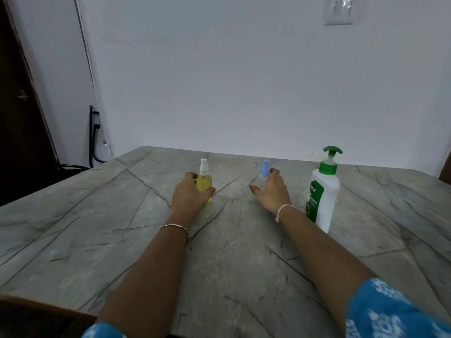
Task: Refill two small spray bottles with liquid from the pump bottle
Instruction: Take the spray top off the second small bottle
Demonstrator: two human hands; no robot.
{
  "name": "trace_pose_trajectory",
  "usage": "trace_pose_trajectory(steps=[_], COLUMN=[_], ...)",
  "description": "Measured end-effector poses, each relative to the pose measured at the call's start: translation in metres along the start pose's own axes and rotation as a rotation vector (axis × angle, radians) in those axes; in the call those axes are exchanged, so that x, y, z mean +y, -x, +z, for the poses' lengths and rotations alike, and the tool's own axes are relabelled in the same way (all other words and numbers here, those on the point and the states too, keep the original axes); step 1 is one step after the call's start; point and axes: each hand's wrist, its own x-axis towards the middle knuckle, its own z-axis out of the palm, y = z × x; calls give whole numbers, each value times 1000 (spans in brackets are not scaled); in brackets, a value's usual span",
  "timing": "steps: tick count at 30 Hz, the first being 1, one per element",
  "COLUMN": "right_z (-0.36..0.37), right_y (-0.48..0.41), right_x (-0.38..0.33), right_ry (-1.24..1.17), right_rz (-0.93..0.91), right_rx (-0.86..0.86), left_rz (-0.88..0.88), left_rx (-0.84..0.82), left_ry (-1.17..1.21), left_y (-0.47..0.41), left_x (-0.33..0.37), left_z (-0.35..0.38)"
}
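A small yellow spray bottle (204, 181) with a white sprayer stands upright on the grey marble table (122, 228). My left hand (189, 193) is wrapped around its body. A small clear spray bottle (263, 178) with a light blue cap stands upright to the right, and my right hand (271, 191) grips it from the right side, hiding most of its body. A white pump bottle (322, 193) with a green pump head and green label stands just right of my right wrist.
The table's far edge meets a white wall. A dark door (22, 93) and black cables (92, 142) are at the left beyond the table. A switch plate (338, 11) sits high on the wall at the right.
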Motion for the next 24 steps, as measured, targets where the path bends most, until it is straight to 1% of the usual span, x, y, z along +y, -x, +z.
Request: trace_pose_trajectory(steps=[6,11,12,14,16,17,19,21,24], right_z=[6,1,-1,-4,-9,-11,-15,-18,-23], right_y=[-5,0,2,7,13,17,26,37,54], right_x=[1,-1,-2,-4,-6,-7,-10,-13,-17], right_ry=[47,51,54,53,37,23,-1,-23,-59], right_rz=[1,-21,-33,-49,-55,-64,-88,-104,-136], right_rx=[-19,-30,-35,-52,-78,-87,-97,-101,-111], left_rz=[-36,-45,-27,62,189,257,386,457,419], left_rx=[14,159,213,359,471,484,425,273,-4], left_ry=[3,-5,-29,-85,-43,-1,71,145,222], left_y=[0,7,10,16,23,26,32,38,47], left_x=[6,22,27,34,40,44,49,53,53], left_z=[0,-4,-5,-7,-8,-7,-3,6,24])
